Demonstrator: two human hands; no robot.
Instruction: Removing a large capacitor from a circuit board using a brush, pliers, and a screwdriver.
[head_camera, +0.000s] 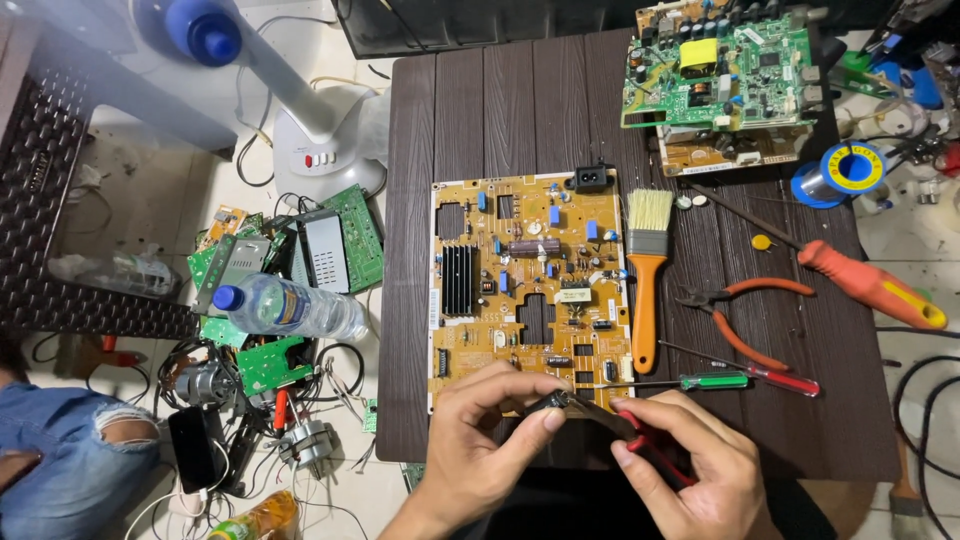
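Left fingers (510, 405) pinching a small dark part (553, 402), right hand (690, 470) clamping red cutters (640, 435) beside it, steadied over the board (530, 290).

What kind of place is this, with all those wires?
Probably a small electronics repair spot. A yellow circuit board lies on the dark table, with pliers, screwdrivers and solder wire nearby.

A dark slatted table (480, 110) carries a tan circuit board (530, 290) at its middle. Just right of it lie an orange-handled brush (647, 270), orange pliers (745, 310), a green-and-red screwdriver (740, 380) and a long orange-handled tool (860, 282). At the far right corner sit stacked green boards (715, 75) and a solder spool (840, 172).
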